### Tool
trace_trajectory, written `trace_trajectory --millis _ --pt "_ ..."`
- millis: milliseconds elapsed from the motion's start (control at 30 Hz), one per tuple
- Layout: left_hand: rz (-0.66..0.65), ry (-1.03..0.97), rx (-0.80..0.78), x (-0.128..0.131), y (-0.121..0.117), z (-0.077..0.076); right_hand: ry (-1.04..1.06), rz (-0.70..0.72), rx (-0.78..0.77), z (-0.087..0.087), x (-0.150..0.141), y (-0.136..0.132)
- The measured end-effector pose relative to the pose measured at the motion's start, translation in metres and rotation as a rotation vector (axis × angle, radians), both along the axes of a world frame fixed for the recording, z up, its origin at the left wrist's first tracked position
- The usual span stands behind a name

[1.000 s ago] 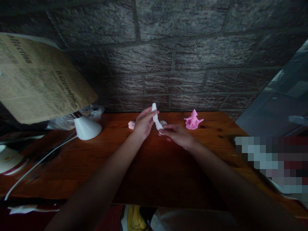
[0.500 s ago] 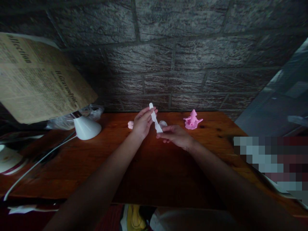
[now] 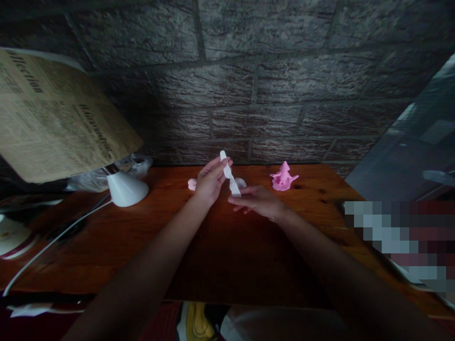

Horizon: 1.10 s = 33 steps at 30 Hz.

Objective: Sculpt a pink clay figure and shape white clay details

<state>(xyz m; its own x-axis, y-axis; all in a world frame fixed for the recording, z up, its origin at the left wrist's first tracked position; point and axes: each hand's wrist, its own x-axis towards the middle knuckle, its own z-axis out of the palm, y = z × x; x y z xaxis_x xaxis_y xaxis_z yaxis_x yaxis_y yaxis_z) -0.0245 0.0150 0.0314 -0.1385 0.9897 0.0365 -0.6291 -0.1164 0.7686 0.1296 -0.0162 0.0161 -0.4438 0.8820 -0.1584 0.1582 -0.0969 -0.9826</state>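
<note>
A thin, twisted white strip (image 3: 233, 187) stretches between my two hands above the wooden table. My left hand (image 3: 210, 182) pinches its upper part between thumb and fingers, and a rounded end pokes out above them. At the lower end, my right hand (image 3: 259, 201) grips the strip with thumb and fingertips. What the strip is made of I cannot tell. Just behind my left hand lies a small pale pink lump (image 3: 192, 184). A whitish rounded piece (image 3: 241, 182), partly covered, is beyond my right hand. Farther right stands a bright pink pointed figure (image 3: 283, 177) with arm-like parts sticking out.
On the left is a lamp with a newsprint-patterned shade (image 3: 67, 118), a white base (image 3: 127, 188) and a white cord (image 3: 59, 239). Clear plastic (image 3: 140, 166) lies behind it. A brick-patterned wall (image 3: 227, 85) backs the table (image 3: 142, 241). A grey panel (image 3: 408, 147) rises at right.
My right fingers have shifted slightly on the strip's lower end, the thumb now a little farther left. The view has moved very slightly; both hands still hold the strip.
</note>
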Motion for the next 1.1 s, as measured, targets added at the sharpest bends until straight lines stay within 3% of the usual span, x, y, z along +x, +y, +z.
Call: trace_trajectory --millis 200,667,1100 --pt "-0.044 0.018 0.015 0.0065 -0.0053 0.0011 0.008 -0.057 0.130 0.0036 -0.0010 -0.0004" --pt "-0.042 0.080 0.023 0.0057 -0.0060 0.0009 0.011 -0.007 0.056 0.0009 -0.0021 0.0007" --pt "-0.047 0.058 -0.009 0.0056 -0.0062 0.0010 -0.003 -0.030 0.133 0.0039 -0.0026 -0.0002"
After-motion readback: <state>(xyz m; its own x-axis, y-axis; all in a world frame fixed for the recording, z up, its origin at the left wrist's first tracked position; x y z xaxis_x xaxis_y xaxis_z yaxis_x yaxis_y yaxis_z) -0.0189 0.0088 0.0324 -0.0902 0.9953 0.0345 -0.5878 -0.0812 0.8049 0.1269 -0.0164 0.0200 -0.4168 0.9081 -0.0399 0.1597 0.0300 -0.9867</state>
